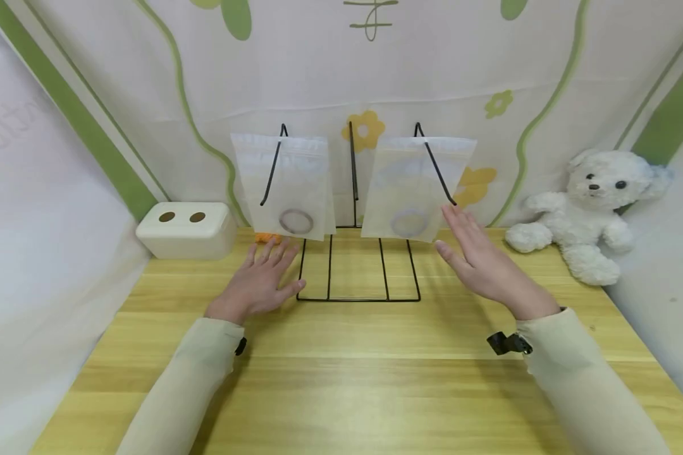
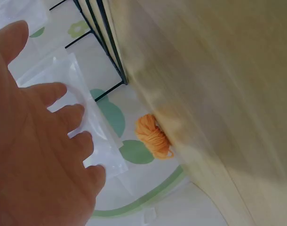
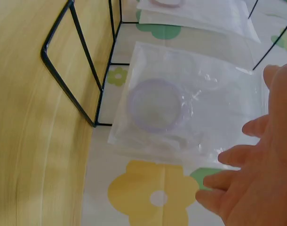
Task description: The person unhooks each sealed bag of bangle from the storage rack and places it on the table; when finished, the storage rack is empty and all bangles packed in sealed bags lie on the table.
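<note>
Two clear zip bags hang from the prongs of a black wire display rack (image 1: 357, 300). Inside the left bag (image 1: 256, 170) shows a brownish ring, low down; the right bag (image 1: 398, 183) has a pale purple ring (image 3: 156, 105) in it. My left hand (image 1: 262, 278) is spread with straight fingers just below the left bag, its thumb by the rack's base. Beyond its fingertips lies a bundle of orange yarn (image 2: 152, 136). Level with the tip of the right prong, my right hand (image 1: 484, 262) stretches its fingers beside the right bag and holds nothing.
A white box (image 1: 188, 230) with two brown round spots stands at the back left. At the back right sits a white teddy bear (image 1: 594, 208). Behind the wooden table (image 1: 353, 392) hangs a patterned cloth (image 1: 319, 69). Between the bags rises the rack's middle prong (image 1: 353, 161).
</note>
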Tool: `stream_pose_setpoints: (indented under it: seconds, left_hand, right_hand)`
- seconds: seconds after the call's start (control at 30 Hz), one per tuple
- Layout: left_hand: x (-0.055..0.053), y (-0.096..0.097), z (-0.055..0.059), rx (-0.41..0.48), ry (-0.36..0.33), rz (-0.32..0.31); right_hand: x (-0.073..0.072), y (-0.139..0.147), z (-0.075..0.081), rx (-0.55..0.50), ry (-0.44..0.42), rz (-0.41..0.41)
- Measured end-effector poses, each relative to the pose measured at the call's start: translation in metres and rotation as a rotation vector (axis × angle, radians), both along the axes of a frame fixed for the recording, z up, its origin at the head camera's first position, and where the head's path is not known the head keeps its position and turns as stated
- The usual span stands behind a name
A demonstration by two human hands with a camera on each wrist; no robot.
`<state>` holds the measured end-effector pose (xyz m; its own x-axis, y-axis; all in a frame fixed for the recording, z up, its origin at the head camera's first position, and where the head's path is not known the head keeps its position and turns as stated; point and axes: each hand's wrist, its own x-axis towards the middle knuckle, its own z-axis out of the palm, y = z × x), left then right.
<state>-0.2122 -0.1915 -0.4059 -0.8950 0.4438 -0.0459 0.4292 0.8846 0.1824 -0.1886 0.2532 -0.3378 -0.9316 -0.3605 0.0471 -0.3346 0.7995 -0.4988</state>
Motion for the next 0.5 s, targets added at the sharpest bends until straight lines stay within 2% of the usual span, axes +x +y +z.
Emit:
stream_pose_setpoints:
  seconds: [0.13,0.27,0.37,0.5]
  left_hand:
    - [-0.007,0.0,-0.005,0.001,-0.058,-0.008]
    - [-0.013,0.0,-0.007,0.006,-0.123,-0.01]
    - [-0.018,-0.001,-0.009,0.003,-0.173,-0.003]
    - [-0.025,-0.003,-0.011,0.008,-0.24,0.012]
  right_hand:
    - [-0.006,0.009,0.005,-0.055,-0.024,-0.008]
    - [-0.011,0.017,0.008,-0.06,-0.021,-0.035]
    - [-0.014,0.022,0.008,-0.069,0.012,-0.063]
    - [-0.02,0.026,0.009,-0.132,0.108,-0.122]
